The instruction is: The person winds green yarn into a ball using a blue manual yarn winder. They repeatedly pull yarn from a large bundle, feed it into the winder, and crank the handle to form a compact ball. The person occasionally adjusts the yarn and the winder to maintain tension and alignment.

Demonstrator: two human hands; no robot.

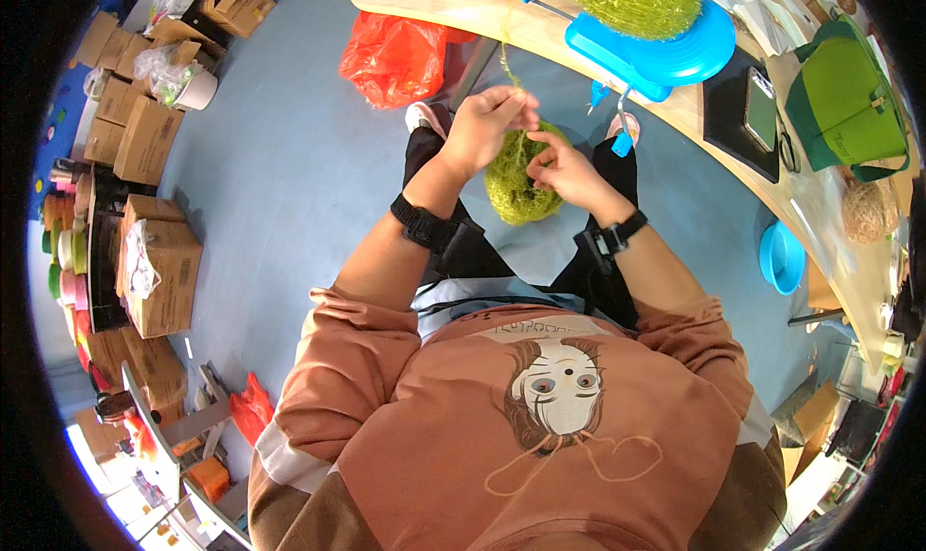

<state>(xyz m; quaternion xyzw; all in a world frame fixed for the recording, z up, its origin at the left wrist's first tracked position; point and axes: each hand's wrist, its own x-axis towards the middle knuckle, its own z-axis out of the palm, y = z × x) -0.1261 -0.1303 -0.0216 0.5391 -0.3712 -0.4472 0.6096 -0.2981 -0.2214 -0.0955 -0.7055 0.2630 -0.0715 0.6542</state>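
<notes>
My left hand [483,128] pinches a thin strand of fuzzy green yarn [509,66], which runs up to the table edge. Below it and to its right, my right hand [561,168] is held with its fingers bent and spread in front of a green fuzzy yarn bundle [524,200]; whether a strand lies between its fingers I cannot tell. The bundle is between my legs, partly hidden by the hands. On the table a large green yarn ball [636,1] rests on a blue plastic winder [651,56] with a metal crank [623,110].
The curved wooden table [731,142] bears a phone [761,110] on a black mat, scissors [788,150] and a green bag [846,103]. A red plastic bag [394,59] hangs by the table edge. Cardboard boxes [170,276] stand at left, and a blue basin [782,258] is at right.
</notes>
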